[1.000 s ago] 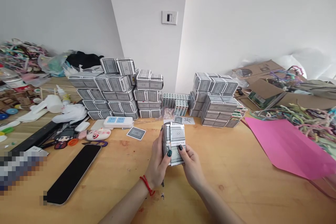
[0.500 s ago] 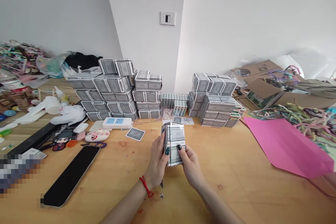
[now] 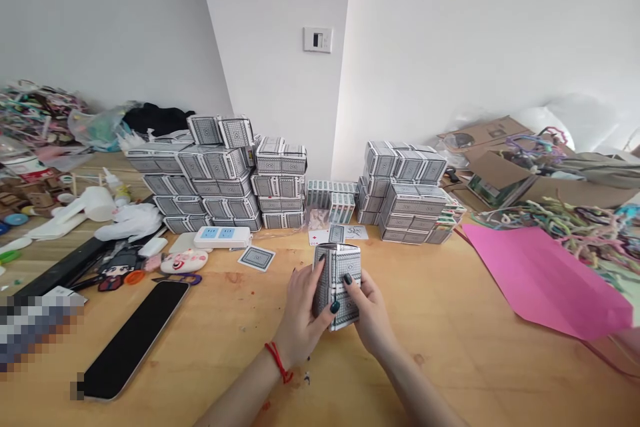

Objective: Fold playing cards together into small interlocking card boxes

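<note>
Both my hands grip one grey patterned card box (image 3: 338, 282), held upright above the wooden table (image 3: 450, 340). My left hand (image 3: 303, 317) wraps the box's left side, its thumb across the front. My right hand (image 3: 369, 310) clasps the right side, thumb on the front too. A red cord circles my left wrist. Behind the box, a few loose cards (image 3: 340, 234) lie on the table, and another single card (image 3: 256, 257) lies to the left.
Stacks of the same boxes stand at the back left (image 3: 220, 173) and back right (image 3: 407, 193). A black phone (image 3: 133, 340) and a white power strip (image 3: 223, 236) lie on the left. Pink paper (image 3: 543, 277), cardboard boxes (image 3: 510, 170) and coloured cords fill the right.
The box has tilted and shifted slightly toward the right and down in my hands; my left thumb has slid lower across its front.
</note>
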Available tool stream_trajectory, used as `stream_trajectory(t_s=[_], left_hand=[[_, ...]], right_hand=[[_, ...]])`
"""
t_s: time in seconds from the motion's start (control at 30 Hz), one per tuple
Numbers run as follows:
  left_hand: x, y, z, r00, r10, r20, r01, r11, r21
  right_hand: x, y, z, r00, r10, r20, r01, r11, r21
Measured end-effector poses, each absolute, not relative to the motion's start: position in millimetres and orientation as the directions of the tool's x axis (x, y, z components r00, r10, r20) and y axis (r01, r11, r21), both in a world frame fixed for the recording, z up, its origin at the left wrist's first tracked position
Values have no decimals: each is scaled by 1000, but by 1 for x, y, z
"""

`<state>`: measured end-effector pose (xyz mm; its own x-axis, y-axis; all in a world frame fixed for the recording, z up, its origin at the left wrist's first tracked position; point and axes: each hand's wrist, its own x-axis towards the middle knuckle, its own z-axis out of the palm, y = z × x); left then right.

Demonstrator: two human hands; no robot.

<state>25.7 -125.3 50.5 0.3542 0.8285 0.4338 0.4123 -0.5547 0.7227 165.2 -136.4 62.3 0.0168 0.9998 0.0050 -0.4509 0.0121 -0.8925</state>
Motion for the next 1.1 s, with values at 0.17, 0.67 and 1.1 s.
stream_trajectory(t_s=[0.17, 0.67, 1.1], left_hand=[[26, -129, 52, 404, 792, 458, 472, -609, 637], [25, -131, 55, 260, 722, 641, 306, -692, 654], [25, -132, 56, 266, 728, 632, 271, -685, 676]], right_hand=[[179, -129, 66, 12, 1000, -8, -512, 0, -859], [174, -136, 74, -98, 995, 12, -521, -41, -852], [177, -135, 76, -153, 988, -24, -562, -106, -821]])
